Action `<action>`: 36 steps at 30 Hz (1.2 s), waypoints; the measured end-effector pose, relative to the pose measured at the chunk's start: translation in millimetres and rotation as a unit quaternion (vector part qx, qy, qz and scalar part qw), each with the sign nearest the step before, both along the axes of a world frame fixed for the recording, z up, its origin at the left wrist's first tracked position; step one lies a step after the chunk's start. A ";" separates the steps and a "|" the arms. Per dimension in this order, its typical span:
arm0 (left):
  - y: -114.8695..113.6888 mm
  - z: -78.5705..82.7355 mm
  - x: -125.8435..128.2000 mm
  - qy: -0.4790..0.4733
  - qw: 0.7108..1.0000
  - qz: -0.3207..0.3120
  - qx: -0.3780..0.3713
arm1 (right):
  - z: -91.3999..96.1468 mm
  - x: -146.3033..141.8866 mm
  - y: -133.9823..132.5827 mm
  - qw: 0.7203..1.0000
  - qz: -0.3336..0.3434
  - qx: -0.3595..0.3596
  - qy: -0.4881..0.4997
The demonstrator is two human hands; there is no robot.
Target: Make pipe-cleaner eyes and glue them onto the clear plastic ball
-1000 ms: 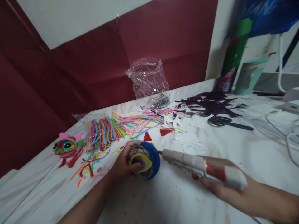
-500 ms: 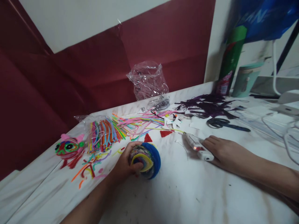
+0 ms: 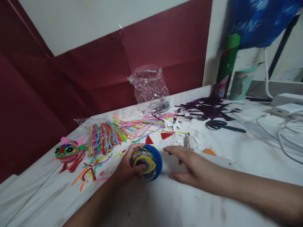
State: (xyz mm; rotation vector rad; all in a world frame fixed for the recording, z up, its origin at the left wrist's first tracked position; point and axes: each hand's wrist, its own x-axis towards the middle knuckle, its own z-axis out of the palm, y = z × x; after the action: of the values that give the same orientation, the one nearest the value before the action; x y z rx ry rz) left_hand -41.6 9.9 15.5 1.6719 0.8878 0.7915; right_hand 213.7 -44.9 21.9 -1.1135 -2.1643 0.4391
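A round craft ball (image 3: 157, 162), wound with blue and yellow fuzzy strands, rests on the white table. My left hand (image 3: 130, 164) is wrapped around its left side, thumb over the yellow loop. Just to the right of the ball, my right hand (image 3: 187, 164) reaches toward it with fingers spread, holding nothing and apart from it. Behind my right hand lies a white glue gun (image 3: 192, 143) with an orange part, its body partly hidden by my hand and forearm. Two red triangles (image 3: 167, 136) lie beyond the ball.
On the left sits a finished-looking pink animal figure (image 3: 69, 150), beside a bag of colourful pipe cleaners (image 3: 104, 135) and loose scraps. Farther back are a clear plastic bag (image 3: 150, 83), purple strands (image 3: 205, 107), dark scissors (image 3: 224, 126) and a green cup (image 3: 241, 83). White cables (image 3: 279, 135) lie at right.
My right hand has come away from the glue gun and moved left toward the ball, its fingers opening. My left hand still holds the ball in the same place.
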 end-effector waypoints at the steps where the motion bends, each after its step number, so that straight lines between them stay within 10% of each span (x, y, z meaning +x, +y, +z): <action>1: -1.3 2.3 0.9 0.004 1.000 0.003 0.001 | -2.9 -13.0 4.9 1.000 0.011 -0.009 0.010; 36: -18.9 8.2 12.7 0.066 0.992 0.085 0.060 | -15.0 -51.3 15.9 0.935 -0.042 -0.230 0.266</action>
State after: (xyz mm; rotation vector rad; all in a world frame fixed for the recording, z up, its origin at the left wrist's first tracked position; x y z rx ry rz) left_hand -28.8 -9.0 23.7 1.7865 1.1063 0.8709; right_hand 162.4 -29.1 6.9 -1.1540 -1.5664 1.1104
